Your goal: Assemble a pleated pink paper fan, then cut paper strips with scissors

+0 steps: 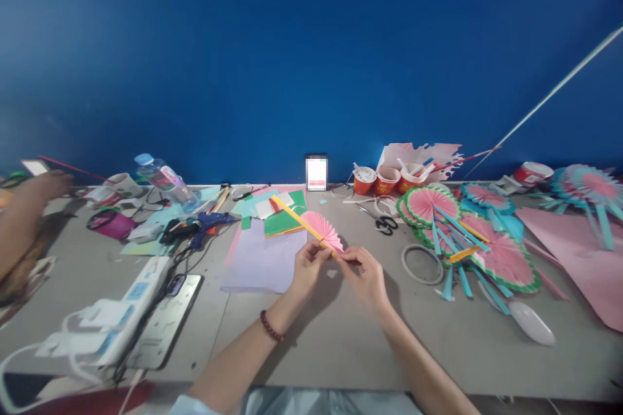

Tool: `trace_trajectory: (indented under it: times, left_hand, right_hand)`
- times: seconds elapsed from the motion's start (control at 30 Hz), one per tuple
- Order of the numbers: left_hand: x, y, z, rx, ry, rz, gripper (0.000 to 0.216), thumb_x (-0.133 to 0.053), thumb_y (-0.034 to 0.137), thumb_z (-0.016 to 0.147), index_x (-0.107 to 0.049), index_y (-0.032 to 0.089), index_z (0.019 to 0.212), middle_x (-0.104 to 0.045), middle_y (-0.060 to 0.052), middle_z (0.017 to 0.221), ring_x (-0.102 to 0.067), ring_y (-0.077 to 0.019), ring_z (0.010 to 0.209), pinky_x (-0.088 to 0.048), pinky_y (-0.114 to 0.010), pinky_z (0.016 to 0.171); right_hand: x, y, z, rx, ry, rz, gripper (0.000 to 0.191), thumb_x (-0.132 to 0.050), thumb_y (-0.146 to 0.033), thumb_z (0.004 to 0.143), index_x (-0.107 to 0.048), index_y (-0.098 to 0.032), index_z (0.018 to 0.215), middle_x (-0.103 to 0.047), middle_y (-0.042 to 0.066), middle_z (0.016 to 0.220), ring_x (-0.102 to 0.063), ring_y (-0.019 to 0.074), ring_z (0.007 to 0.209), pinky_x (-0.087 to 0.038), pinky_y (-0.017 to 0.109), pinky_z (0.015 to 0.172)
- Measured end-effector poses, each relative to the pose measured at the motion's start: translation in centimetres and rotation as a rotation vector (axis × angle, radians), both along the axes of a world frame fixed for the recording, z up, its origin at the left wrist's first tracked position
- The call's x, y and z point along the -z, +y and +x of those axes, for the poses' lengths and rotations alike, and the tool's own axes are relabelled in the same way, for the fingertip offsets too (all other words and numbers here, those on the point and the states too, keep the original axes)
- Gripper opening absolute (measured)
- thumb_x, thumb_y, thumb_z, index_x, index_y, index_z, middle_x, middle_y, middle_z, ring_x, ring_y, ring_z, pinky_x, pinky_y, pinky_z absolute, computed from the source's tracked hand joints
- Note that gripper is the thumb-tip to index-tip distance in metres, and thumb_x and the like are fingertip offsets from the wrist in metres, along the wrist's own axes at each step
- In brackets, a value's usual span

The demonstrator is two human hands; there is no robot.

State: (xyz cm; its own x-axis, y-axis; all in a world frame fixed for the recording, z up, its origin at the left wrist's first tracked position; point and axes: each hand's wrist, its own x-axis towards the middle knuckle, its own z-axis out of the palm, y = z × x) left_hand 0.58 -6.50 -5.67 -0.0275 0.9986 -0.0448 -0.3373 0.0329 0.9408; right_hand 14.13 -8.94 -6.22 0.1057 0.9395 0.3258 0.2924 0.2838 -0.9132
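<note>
From the head camera, both forearms reach forward from the near edge of the grey surface (311,343) and meet at its middle. The left hand (306,267), a bead bracelet (270,327) on its wrist, pinches the yellow stick (298,218) with curled fingers. The right hand (366,273) closes narrowly on the lower tip of the pink pleated paper fan (322,228), which spreads in crisp accordion folds just above the fingertips. Finished round fans (487,253) with green rims and blue strips lie toward the right edge; scissors (384,224) lie behind.
</note>
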Motion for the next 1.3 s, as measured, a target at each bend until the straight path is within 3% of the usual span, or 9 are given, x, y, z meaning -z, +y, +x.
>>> trace_trajectory:
  times: [0.23,0.4,0.57,0.73,0.8,0.9,1.0,1.1,1.3]
  left_hand:
    - [0.0,0.2,-0.2,0.012,0.039,-0.003,0.03,-0.072,0.045,0.073,-0.068,0.015,0.07,-0.069,-0.006,0.07,-0.062,-0.0166,0.066,-0.049,-0.029,0.064]
    - [-0.3,0.3,-0.5,-0.04,0.108,0.083,0.029,-0.071,0.044,0.074,-0.064,0.017,0.064,-0.062,-0.002,0.063,-0.055,-0.0128,0.058,-0.044,-0.025,0.056]
    - [-0.2,0.3,-0.5,-0.051,0.139,0.063,0.029,-0.07,0.044,0.074,-0.065,0.017,0.065,-0.063,-0.003,0.066,-0.055,-0.0131,0.059,-0.043,-0.023,0.052]
    - [0.1,0.8,-0.9,-0.089,0.167,0.056,0.024,-0.074,0.039,0.071,-0.062,0.019,0.065,-0.063,-0.002,0.066,-0.058,-0.014,0.062,-0.045,-0.024,0.056]
    - [0.3,1.2,-1.1,-0.19,0.16,0.077,0.022,-0.079,0.034,0.066,-0.062,0.021,0.071,-0.063,0.0,0.072,-0.059,-0.0127,0.066,-0.047,-0.024,0.062]
    - [0.7,1.7,-1.2,-0.306,0.073,0.038,0.047,-0.085,0.027,0.055,-0.06,0.024,0.095,-0.063,-0.001,0.101,-0.062,-0.0143,0.088,-0.05,-0.026,0.076]
    - [0.8,1.8,-1.0,-0.207,-0.049,-0.039,0.056,-0.084,0.029,0.057,-0.057,0.024,0.106,-0.062,-0.005,0.115,-0.061,-0.0186,0.104,-0.05,-0.029,0.082]
    - [0.6,1.5,-0.8,-0.036,-0.13,-0.102,0.043,-0.08,0.034,0.065,-0.061,0.019,0.1,-0.069,-0.007,0.099,-0.066,-0.0201,0.089,-0.052,-0.03,0.073]
    - [0.2,1.3,-1.0,-0.071,-0.091,-0.055,0.036,-0.082,0.03,0.062,-0.069,0.016,0.093,-0.073,-0.005,0.089,-0.068,-0.019,0.08,-0.052,-0.031,0.077]
  right_hand:
    - [1.1,0.6,0.2,-0.067,0.234,-0.194,0.027,-0.069,-0.044,0.074,-0.062,-0.019,0.075,-0.063,0.004,0.08,-0.064,0.0171,0.072,-0.055,0.03,0.067]
    - [0.9,0.4,-0.3,-0.087,0.254,-0.238,0.033,-0.07,-0.05,0.07,-0.061,-0.019,0.073,-0.064,0.003,0.079,-0.063,0.0161,0.067,-0.055,0.03,0.065]
    - [0.4,0.4,-0.4,-0.078,0.269,-0.283,0.035,-0.071,-0.053,0.067,-0.061,-0.019,0.071,-0.063,0.003,0.076,-0.063,0.0171,0.065,-0.055,0.031,0.062]
    - [-0.2,0.3,-0.2,-0.159,0.324,-0.44,0.038,-0.069,-0.055,0.068,-0.062,-0.019,0.078,-0.063,0.001,0.064,-0.06,0.0155,0.054,-0.052,0.03,0.055]
    - [-0.3,0.3,-0.2,-0.189,0.367,-0.483,0.04,-0.071,-0.056,0.067,-0.062,-0.019,0.078,-0.062,0.0,0.06,-0.059,0.0149,0.053,-0.051,0.029,0.054]
    - [-0.3,0.3,-0.2,-0.244,0.487,-0.526,0.041,-0.074,-0.055,0.064,-0.061,-0.018,0.079,-0.061,-0.001,0.059,-0.057,0.0131,0.052,-0.049,0.027,0.052]
    - [0.0,0.4,-0.2,-0.284,0.593,-0.545,0.041,-0.077,-0.052,0.064,-0.061,-0.019,0.08,-0.06,-0.002,0.058,-0.055,0.0116,0.051,-0.046,0.024,0.052]
    - [0.1,0.4,-0.1,-0.297,0.561,-0.557,0.04,-0.074,-0.054,0.067,-0.063,-0.018,0.081,-0.061,-0.002,0.059,-0.054,0.011,0.051,-0.045,0.024,0.053]
    - [-0.2,0.4,0.0,-0.21,0.429,-0.516,0.048,-0.063,-0.064,0.073,-0.067,-0.016,0.077,-0.059,-0.001,0.058,-0.052,0.0111,0.052,-0.043,0.024,0.054]
